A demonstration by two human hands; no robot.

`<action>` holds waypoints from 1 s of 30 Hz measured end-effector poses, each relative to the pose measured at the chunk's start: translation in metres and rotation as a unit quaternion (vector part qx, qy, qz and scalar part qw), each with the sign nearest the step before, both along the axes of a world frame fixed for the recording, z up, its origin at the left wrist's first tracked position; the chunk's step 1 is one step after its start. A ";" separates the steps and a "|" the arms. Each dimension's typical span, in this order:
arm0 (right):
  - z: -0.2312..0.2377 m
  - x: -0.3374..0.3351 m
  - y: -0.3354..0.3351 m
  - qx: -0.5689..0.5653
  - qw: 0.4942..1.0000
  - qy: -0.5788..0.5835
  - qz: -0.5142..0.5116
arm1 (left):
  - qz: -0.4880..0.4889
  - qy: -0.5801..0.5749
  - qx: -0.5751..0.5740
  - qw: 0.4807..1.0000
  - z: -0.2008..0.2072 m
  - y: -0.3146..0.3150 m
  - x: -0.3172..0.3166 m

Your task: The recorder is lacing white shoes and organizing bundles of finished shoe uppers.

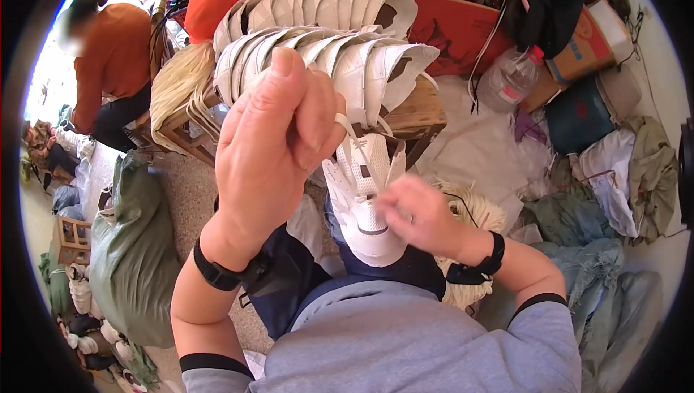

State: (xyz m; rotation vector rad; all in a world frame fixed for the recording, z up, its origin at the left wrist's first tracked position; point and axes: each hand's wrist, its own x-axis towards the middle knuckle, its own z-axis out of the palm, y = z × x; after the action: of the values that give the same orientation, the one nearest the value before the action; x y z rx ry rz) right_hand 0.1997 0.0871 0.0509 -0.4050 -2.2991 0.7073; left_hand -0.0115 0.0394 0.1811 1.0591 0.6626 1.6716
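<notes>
A white shoe rests on my lap, its toe toward me and its tongue standing up. My left hand is raised above and left of it, closed in a fist round a white shoelace. From that fist the lace runs down to the front of the shoe. Beside the shoe's right edge is my right hand, slightly blurred, with its fingers curled together near the lacing. What those fingers hold, if anything, cannot be made out.
Two rows of nested white shoe uppers lie on a wooden stool ahead. Pale cord bundles hang at its left; another cord heap is at my right. A green sack stands left. A person in orange sits further off.
</notes>
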 end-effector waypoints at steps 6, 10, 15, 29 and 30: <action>0.031 -0.051 0.030 -0.514 0.842 0.064 0.152 | -0.029 0.051 -0.009 0.998 0.002 -0.006 0.004; 0.010 -0.063 0.048 -0.537 0.826 0.077 0.152 | -0.005 -0.013 -0.014 1.000 -0.006 -0.007 -0.019; 0.022 -0.037 0.070 -0.611 0.758 0.198 0.119 | 0.040 -0.070 0.027 0.996 -0.003 -0.020 -0.057; 0.008 0.219 0.161 -0.622 0.611 0.459 -0.167 | 0.446 -0.283 -0.246 0.812 -0.074 -0.054 -0.177; -0.011 0.237 0.171 -0.641 0.594 0.446 -0.194 | 0.459 -0.276 -0.249 0.807 -0.090 -0.068 -0.206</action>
State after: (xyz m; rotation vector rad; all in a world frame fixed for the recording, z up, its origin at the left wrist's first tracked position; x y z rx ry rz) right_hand 0.4366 0.2581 0.0403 -0.8584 -0.3968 1.7310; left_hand -0.2175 -0.0285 0.0916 -0.2385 1.2270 2.2654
